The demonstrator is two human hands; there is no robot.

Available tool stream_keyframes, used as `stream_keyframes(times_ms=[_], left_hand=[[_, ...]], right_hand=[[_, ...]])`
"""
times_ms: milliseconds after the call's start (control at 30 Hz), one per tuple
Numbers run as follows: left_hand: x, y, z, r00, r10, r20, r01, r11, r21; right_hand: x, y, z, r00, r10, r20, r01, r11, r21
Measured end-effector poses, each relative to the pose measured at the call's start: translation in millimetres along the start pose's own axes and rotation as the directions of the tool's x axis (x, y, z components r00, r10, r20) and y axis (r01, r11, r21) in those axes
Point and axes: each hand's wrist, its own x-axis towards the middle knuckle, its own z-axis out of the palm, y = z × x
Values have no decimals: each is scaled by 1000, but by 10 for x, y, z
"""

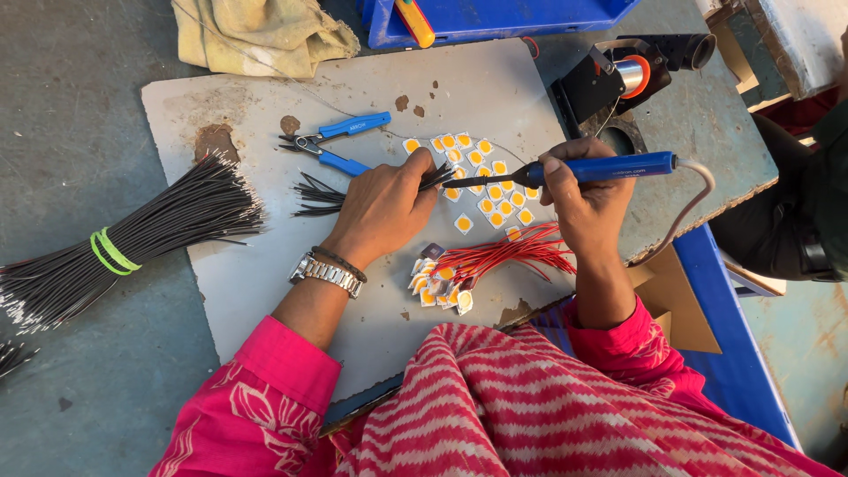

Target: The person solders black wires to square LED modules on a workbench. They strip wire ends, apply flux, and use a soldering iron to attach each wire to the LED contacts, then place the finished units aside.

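Right hand (590, 205) closed around the blue handle of a soldering iron (601, 168), tip aimed at the loose square LED chips (484, 181) near the middle of the grey board (495, 88). Left hand (382, 210) pinched shut on a small fan of short black wires (320, 194), ends laid toward the same chips.

To do this joint well, probably: keep the bared wire end flat and steady on one chip's pad, bring the tip in from the side so it touches wire and pad together, lift off cleanly — no dragging across neighbouring chips. Cord best kept clear of the red leads.

Nearer the front edge of the board, a cluster of chips with red wires (508, 254) already attached. Toward the far edge, blue-handled cutters (340, 146). At the left edge of the bench (79, 106), a thick bundle of black wires (132, 238) tied with a green band. A yellowish rag (261, 35) and a blue tray (503, 18) at the far edge; a black iron stand (623, 75) toward the far right corner.

Hard to make out — the exact contact point between tip and wire, hidden by the left fingers; no solder visible. Tray and stand cut off or partly blocked; another person's dark sleeve (795, 221) at the right edge.
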Motion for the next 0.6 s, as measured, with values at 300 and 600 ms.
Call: stream_keyframes(times_ms=[300,600], left_hand=[[14,7,2,1000,-15,11,14,1000,10],[5,-5,17,1000,-14,-19,15,1000,6]], right_hand=[[-20,-15,-5,999,-13,30,13,1000,-20],[11,-29,19,1000,30,-2,-30,1000,-5]])
